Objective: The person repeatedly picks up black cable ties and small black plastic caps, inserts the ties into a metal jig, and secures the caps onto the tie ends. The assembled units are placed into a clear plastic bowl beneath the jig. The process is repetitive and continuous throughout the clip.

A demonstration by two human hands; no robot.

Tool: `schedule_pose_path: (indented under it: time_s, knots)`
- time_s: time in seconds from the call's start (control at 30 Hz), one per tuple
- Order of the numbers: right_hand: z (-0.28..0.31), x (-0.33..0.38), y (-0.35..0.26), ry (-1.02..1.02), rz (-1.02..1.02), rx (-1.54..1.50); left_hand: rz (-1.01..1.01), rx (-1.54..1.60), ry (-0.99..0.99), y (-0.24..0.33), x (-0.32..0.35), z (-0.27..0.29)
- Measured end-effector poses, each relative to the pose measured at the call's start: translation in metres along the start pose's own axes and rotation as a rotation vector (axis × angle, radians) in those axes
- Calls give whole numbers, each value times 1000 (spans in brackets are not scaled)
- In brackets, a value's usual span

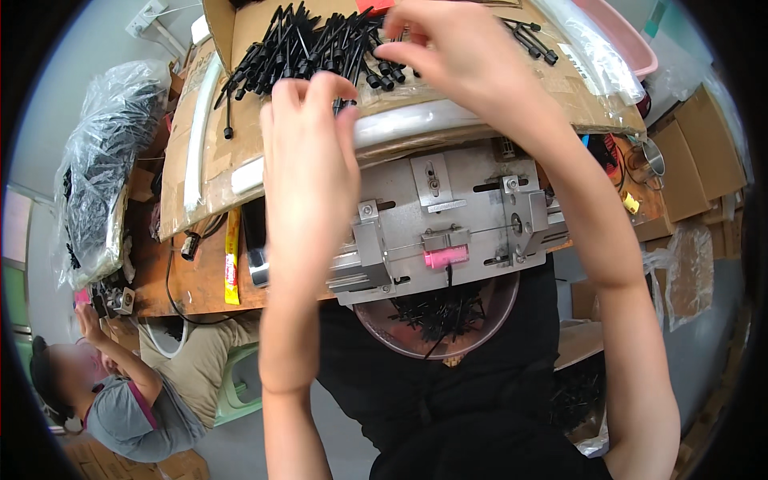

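Note:
A heap of thin black rods with thicker, cap-like ends lies on a cardboard sheet in front of me. My left hand is at the heap's near edge, back upward and fingers bent. Between its thumb and forefinger shows the dark end of one black rod; the rest is hidden. To the right, my right hand hovers at the heap with curled fingers, thumb and forefinger apart. No held thing shows in it. Below sits a metal fixture with a bright pink block at its front; a black piece hangs below the block.
A pink-rimmed bowl of black pieces is under the fixture. Left on the wooden table lie a yellow tube and a cable. A plastic-wrapped bundle stands far left. Another person sits lower left. Cardboard boxes stand right.

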State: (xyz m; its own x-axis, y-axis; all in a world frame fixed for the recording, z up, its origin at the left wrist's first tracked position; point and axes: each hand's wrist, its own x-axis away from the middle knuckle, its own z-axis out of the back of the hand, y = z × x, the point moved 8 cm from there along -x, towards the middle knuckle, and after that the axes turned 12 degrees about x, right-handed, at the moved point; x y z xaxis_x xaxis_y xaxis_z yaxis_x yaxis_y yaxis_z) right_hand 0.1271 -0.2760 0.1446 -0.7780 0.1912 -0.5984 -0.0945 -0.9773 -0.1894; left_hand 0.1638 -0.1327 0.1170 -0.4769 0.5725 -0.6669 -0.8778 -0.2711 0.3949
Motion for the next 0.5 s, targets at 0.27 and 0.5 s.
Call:
schedule_pose_path:
  time_s: [0.27, 0.5]
  knots:
    - [-22, -7, 48, -484, 148, 175, 177, 260, -315, -43, -28, 1]
    - [28, -18, 65, -388, -235, -467, 54, 329, -187, -20, -15, 27]
